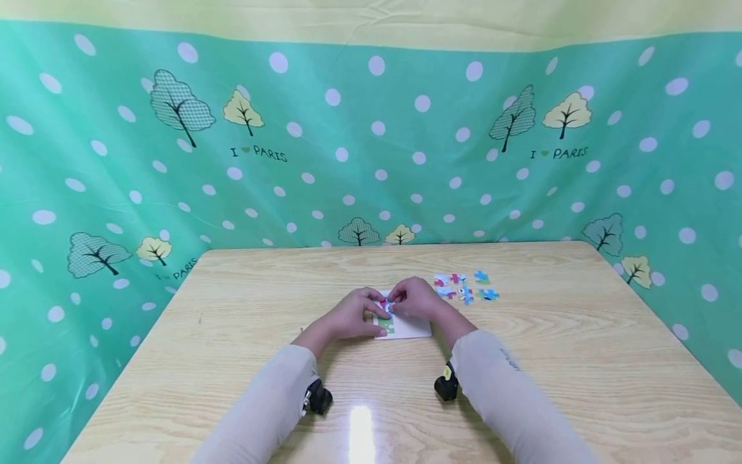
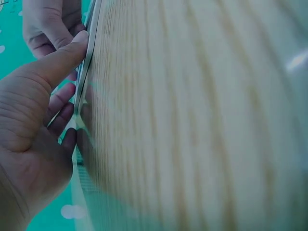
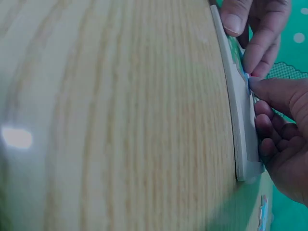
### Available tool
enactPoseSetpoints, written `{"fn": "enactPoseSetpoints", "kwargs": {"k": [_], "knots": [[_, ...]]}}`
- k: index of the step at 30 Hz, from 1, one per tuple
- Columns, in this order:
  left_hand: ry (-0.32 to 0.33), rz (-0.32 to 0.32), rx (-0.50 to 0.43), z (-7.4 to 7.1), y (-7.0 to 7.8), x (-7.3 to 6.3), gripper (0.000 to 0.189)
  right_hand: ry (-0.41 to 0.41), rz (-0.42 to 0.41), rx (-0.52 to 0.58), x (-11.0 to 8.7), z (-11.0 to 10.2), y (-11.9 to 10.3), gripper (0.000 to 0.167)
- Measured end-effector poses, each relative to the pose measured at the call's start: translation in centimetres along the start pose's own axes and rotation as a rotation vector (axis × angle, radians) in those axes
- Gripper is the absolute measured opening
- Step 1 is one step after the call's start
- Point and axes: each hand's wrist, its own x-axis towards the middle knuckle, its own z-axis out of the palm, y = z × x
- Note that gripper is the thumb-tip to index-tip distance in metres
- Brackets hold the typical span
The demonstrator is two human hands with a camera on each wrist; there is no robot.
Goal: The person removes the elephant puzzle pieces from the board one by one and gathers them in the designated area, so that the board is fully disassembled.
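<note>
A white puzzle board (image 1: 413, 328) lies flat on the table between both hands, with green assembled pieces (image 1: 385, 325) along its left side. My right hand (image 1: 418, 299) pinches a small blue puzzle piece (image 1: 390, 308) between thumb and index finger, low over the board. My left hand (image 1: 353, 314) rests at the board's left side, thumb near the front edge and fingertips on the pieces beside the right fingertips. In the right wrist view the thumb of the right hand (image 3: 288, 127) meets the blue edge of that piece; its picture is mostly hidden by the fingers.
Several loose puzzle pieces (image 1: 466, 294), blue, red and white, lie on the table to the right of the board, just beyond the right hand. The wooden table (image 1: 261, 290) ends at a green dotted curtain (image 1: 359, 180) behind and at both sides.
</note>
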Motion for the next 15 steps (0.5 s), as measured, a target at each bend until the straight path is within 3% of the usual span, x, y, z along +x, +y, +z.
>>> {"fn": "enactPoseSetpoints", "kwargs": {"k": [6, 10, 15], "knots": [[0.044, -0.037, -0.048, -0.14, 0.07, -0.13, 0.021, 0.014, 0.021, -0.009, -0.08, 0.22, -0.35, 0.011], [0.129, -0.113, -0.084, -0.14, -0.01, -0.02, 0.02, 0.015, 0.027, 0.004, -0.22, 0.21, -0.42, 0.012], [0.224, -0.165, -0.059, -0.23, -0.08, 0.24, 0.022, 0.014, 0.038, 0.022, -0.35, 0.2, -0.48, 0.011]]}}
